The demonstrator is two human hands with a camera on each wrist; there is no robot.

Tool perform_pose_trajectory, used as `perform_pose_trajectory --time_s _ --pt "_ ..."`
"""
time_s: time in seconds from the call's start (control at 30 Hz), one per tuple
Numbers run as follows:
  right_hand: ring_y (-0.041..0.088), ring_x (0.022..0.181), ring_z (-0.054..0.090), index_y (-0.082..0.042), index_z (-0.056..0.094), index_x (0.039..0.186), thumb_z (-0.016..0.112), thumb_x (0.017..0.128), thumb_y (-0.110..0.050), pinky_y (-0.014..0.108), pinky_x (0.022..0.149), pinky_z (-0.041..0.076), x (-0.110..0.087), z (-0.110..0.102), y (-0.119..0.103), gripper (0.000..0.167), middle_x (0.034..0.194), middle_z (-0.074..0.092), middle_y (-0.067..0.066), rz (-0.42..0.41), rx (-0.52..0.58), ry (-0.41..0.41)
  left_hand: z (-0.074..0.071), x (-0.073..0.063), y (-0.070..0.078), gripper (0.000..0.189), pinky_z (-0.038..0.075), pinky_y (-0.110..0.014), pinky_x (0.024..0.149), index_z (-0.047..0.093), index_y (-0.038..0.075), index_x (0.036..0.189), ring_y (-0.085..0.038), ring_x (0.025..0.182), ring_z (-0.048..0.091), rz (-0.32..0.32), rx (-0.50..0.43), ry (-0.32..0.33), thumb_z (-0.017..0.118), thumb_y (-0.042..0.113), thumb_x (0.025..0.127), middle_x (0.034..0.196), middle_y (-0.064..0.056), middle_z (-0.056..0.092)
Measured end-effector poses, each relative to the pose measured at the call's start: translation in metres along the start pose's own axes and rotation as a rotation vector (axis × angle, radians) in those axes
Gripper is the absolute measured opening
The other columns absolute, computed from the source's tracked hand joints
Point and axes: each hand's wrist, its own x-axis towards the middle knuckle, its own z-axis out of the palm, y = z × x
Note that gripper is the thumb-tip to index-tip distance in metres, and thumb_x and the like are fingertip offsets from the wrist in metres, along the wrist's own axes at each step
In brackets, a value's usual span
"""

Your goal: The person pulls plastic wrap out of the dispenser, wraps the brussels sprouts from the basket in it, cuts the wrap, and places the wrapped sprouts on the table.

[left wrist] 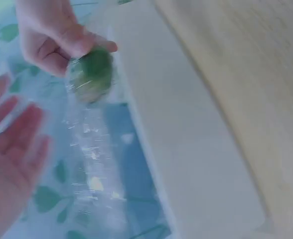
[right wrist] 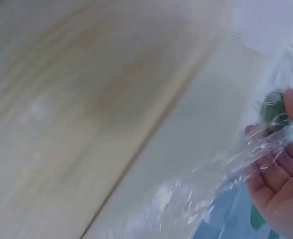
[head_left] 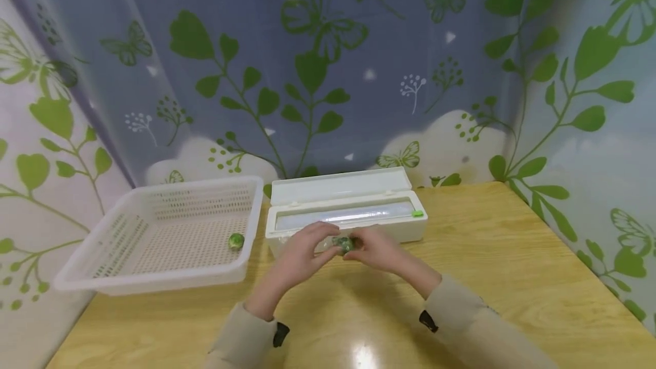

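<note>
A Brussels sprout in crinkled clear cling film is held in front of a white cling film box. My right hand grips the wrapped sprout between thumb and fingers. Close on its other side is my left hand, its fingers parted and slightly bent; in the left wrist view they are apart from the sprout with nothing between them. Loose film trails from the green sprout across the box front in the right wrist view. Another sprout lies in the white basket.
The box lid stands raised at the back, showing the film roll. A green slider sits at the box's right end. The basket stands left on the wooden table. A patterned curtain hangs behind the table.
</note>
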Motion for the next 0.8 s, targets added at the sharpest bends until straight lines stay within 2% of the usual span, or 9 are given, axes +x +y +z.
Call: perform_pose_trajectory --time_s 0.07,0.13,0.2,0.3,0.37,0.47,0.57,0.7,0.8 --pt "0.008 0.059 0.051 -0.005 0.063 0.085 0.07 0.075 -0.023 0.024 0.053 0.044 0.001 -0.01 -0.004 0.022 0.068 0.058 -0.004 0.071 0.113 0.083 -0.008 -0.006 0.004 0.02 0.047 -0.032 0.076 0.06 0.004 0.1 -0.018 0.094 0.055 0.083 -0.076 0.142 0.064 0.011 0.081 0.101 -0.006 0.059" --pt "0.014 0.066 0.056 -0.003 0.064 0.091 0.068 0.077 -0.025 0.03 0.06 0.047 0.002 -0.018 -0.006 0.026 0.074 0.06 -0.001 0.149 0.244 0.161 -0.012 -0.011 0.008 0.014 0.049 -0.03 0.07 0.06 0.004 0.095 -0.017 0.088 0.056 0.072 -0.184 0.199 0.062 0.007 0.082 0.094 -0.005 0.06" --pt "0.02 0.074 0.059 -0.002 0.063 0.096 0.065 0.081 -0.027 0.036 0.067 0.048 0.003 -0.024 -0.01 0.029 0.079 0.063 0.004 0.233 0.388 0.205 -0.011 -0.013 0.009 0.01 0.049 -0.027 0.065 0.06 0.004 0.093 -0.015 0.084 0.057 -0.022 -0.296 0.201 0.06 0.006 0.083 0.09 -0.004 0.06" --pt "0.023 0.088 0.059 0.002 0.057 0.106 0.059 0.085 -0.026 0.041 0.079 0.045 0.002 -0.027 -0.017 0.035 0.092 0.063 0.01 0.347 0.676 0.208 -0.004 -0.012 0.007 0.011 0.049 -0.028 0.068 0.06 0.001 0.096 -0.019 0.085 0.057 -0.224 -0.467 0.143 0.056 0.007 0.086 0.091 -0.009 0.06" --pt "0.021 0.09 0.059 0.006 0.051 0.111 0.054 0.088 -0.025 0.039 0.081 0.045 0.001 -0.025 -0.023 0.039 0.096 0.062 0.013 0.407 0.853 0.18 0.002 -0.012 0.003 0.017 0.049 -0.031 0.071 0.057 -0.002 0.1 -0.022 0.087 0.057 -0.335 -0.577 0.099 0.053 0.009 0.088 0.094 -0.013 0.06" --pt "0.018 0.088 0.059 0.011 0.043 0.114 0.05 0.091 -0.023 0.032 0.079 0.046 -0.007 -0.019 -0.032 0.041 0.096 0.06 0.013 0.467 1.044 0.115 0.009 -0.015 0.001 0.028 0.048 -0.036 0.076 0.05 -0.007 0.109 -0.026 0.091 0.056 -0.434 -0.74 0.029 0.05 0.014 0.091 0.099 -0.018 0.058" --pt "0.016 0.084 0.058 0.014 0.041 0.11 0.048 0.092 -0.025 0.028 0.075 0.047 -0.023 -0.01 -0.036 0.043 0.094 0.058 0.011 0.472 1.098 0.026 0.008 -0.022 0.011 0.03 0.048 -0.037 0.075 0.047 -0.009 0.112 -0.029 0.091 0.056 -0.446 -0.748 -0.037 0.049 0.012 0.091 0.1 -0.019 0.057" --pt "0.015 0.084 0.054 0.012 0.043 0.11 0.049 0.091 -0.03 0.029 0.074 0.046 -0.044 -0.002 -0.038 0.047 0.095 0.054 0.009 0.502 1.05 -0.019 0.014 -0.027 0.015 0.026 0.049 -0.034 0.071 0.05 -0.008 0.108 -0.031 0.088 0.057 -0.432 -0.696 -0.097 0.053 0.008 0.088 0.096 -0.018 0.058" --pt "0.014 0.08 0.048 0.011 0.046 0.109 0.049 0.09 -0.031 0.029 0.072 0.043 -0.052 0.004 -0.041 0.046 0.091 0.05 0.006 0.537 1.018 -0.04 0.023 -0.033 0.006 0.027 0.05 -0.034 0.071 0.052 -0.006 0.106 -0.027 0.087 0.058 -0.5 -0.783 -0.16 0.055 0.013 0.088 0.094 -0.014 0.06"
